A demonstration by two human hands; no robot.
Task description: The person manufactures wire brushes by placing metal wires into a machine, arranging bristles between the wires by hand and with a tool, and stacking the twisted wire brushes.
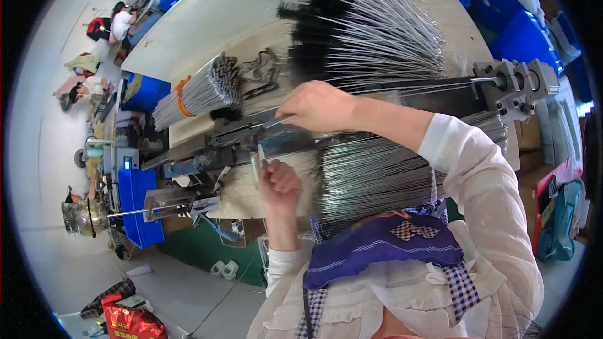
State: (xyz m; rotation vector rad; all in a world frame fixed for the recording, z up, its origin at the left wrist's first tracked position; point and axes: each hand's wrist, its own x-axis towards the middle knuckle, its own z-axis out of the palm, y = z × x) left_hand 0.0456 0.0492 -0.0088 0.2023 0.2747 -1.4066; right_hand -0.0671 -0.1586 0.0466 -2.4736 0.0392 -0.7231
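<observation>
My right hand (pixel 319 107) reaches across the long metal fixture (pixel 229 135), its fingers pinched on a thin metal wire (pixel 274 123). Below and slightly left of it, my left hand (pixel 281 183) is closed, thumb up, against a short pale handle (pixel 255 166) with a dark top. Whether that handle belongs to the fixture or is a loose tool I cannot tell. Under my right forearm lies a wide stack of straight metal wires (pixel 377 179). Beyond my right hand, black-bristled brushes (pixel 320 19) with twisted wire stems are fanned in a heap.
A bundle of twisted wires (pixel 204 91) with an orange tie lies at left, beside a crumpled dark cloth (pixel 259 66). A metal clamp block (pixel 518 85) sits at the fixture's right end. Blue bins (pixel 139 194) stand around the bench; other people work at far left.
</observation>
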